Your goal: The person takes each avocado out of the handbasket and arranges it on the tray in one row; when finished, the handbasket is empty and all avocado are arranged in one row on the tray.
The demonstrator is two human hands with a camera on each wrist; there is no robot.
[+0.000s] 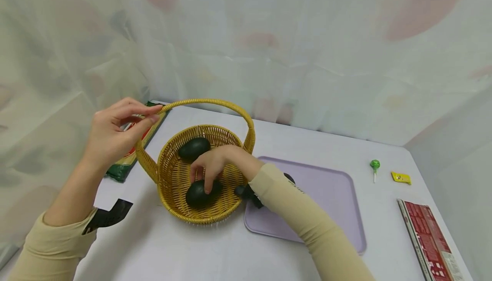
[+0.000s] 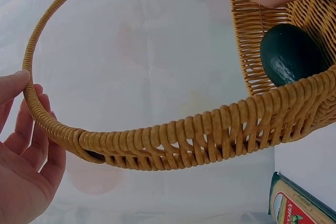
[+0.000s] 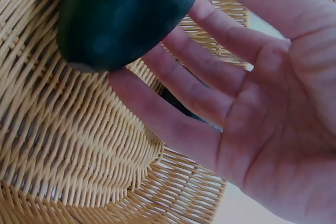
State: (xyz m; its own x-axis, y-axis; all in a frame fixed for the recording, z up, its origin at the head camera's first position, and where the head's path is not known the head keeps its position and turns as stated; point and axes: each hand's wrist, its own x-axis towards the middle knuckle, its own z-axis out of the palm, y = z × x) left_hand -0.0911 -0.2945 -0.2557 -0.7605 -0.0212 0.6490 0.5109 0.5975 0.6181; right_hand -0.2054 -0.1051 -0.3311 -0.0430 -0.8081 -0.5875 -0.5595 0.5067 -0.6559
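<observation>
A round yellow-brown wicker basket [image 1: 165,187] stands on the table with two dark green avocados inside. My left hand [image 1: 111,131] pinches the left part of its raised handle [image 1: 215,101] between thumb and fingers. Inside the basket, my right hand [image 1: 211,165] holds the nearer avocado [image 1: 200,195], thumb on one side and fingers on the other. The right wrist view shows that avocado [image 3: 121,19] against the fingertips, above the woven wicker. Farther back in the basket lies the second avocado [image 1: 194,148], apart from the hand.
A lilac tray [image 1: 326,204] is right of the basket, partly under my right sleeve; a dark shape beside the sleeve is unclear. Farther right are a green lollipop [image 1: 375,164], a small yellow packet [image 1: 401,178] and a red box [image 1: 430,238]. A green-ended package [image 1: 119,171] lies behind my left hand.
</observation>
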